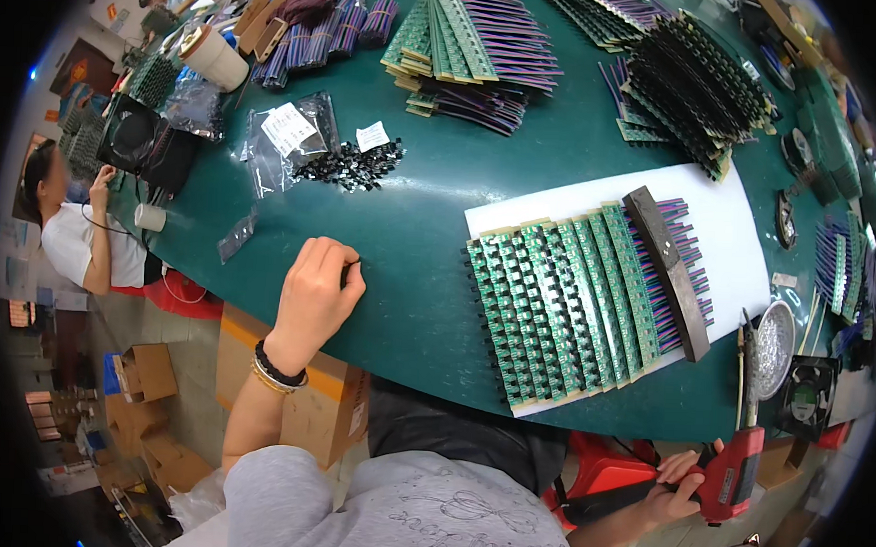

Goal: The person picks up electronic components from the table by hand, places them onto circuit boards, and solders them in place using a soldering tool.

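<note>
My left hand (320, 293) hovers at the table's near edge, fingers curled together; a dark speck shows by the fingertips, too small to name. Down at the lower right, my right hand (680, 484) is wrapped round a red glue gun (732, 475), whose front end points up toward a foil-lined round dish (774, 348). Between the hands, rows of green circuit boards (562, 307) with small black parts lie side by side on a white board (576, 196). A dark bar (666, 272) rests across their purple wires. Small black pieces (350, 166) lie in a loose pile beyond my left hand.
Stacked wired boards (456, 43) stand at the back, with black-topped boards (700, 85) at right. Plastic bags (280, 147), a white cup (150, 217) and a black fan (806, 394) lie about. A person (82, 232) sits at left; cardboard boxes (289, 384) stand below the table edge.
</note>
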Demonstrator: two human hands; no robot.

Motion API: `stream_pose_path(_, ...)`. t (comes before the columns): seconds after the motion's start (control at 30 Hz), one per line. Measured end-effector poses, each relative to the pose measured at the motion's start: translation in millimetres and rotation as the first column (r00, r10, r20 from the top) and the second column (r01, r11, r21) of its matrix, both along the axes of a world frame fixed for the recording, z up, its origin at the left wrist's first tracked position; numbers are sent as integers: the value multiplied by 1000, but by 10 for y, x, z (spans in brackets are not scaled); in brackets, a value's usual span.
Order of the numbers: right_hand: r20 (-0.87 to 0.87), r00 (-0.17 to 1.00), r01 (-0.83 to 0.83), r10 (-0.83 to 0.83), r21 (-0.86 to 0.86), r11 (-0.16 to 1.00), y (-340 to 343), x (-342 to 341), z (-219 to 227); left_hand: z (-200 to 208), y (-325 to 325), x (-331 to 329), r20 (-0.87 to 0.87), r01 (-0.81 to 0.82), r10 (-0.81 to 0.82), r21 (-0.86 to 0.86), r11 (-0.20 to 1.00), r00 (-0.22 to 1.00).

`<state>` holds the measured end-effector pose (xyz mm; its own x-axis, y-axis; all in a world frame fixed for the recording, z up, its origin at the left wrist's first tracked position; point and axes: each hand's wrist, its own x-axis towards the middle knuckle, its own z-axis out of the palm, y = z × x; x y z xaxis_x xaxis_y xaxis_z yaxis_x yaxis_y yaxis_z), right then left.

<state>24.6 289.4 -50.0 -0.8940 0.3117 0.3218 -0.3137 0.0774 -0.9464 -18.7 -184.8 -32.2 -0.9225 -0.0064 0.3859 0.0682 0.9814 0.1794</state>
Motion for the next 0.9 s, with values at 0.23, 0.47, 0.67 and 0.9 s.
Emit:
stream_pose_path(0.23, -10, 999, -44, 43, -92, 995, -444, -71, -47, 25, 69, -87, -89, 23, -6, 186, 982, 996)
stream_pose_path(0.47, 263, 954, -65, 142, -281, 957, -982, -14, 359, 370, 1189, -15, -98, 517, -543, 482, 707, 834)
stream_pose_path(0.67, 401, 890, -153, 215, -182, 971, -1080, -38, 519, 441, 1906, -39, -349, 796, -734, 431, 426, 582)
stream_pose_path(0.9, 434, 868, -204, 242, -132, 970, -1049, -106, 481, 453, 1925, -104, -324, 757, -711, 474, 450, 625)
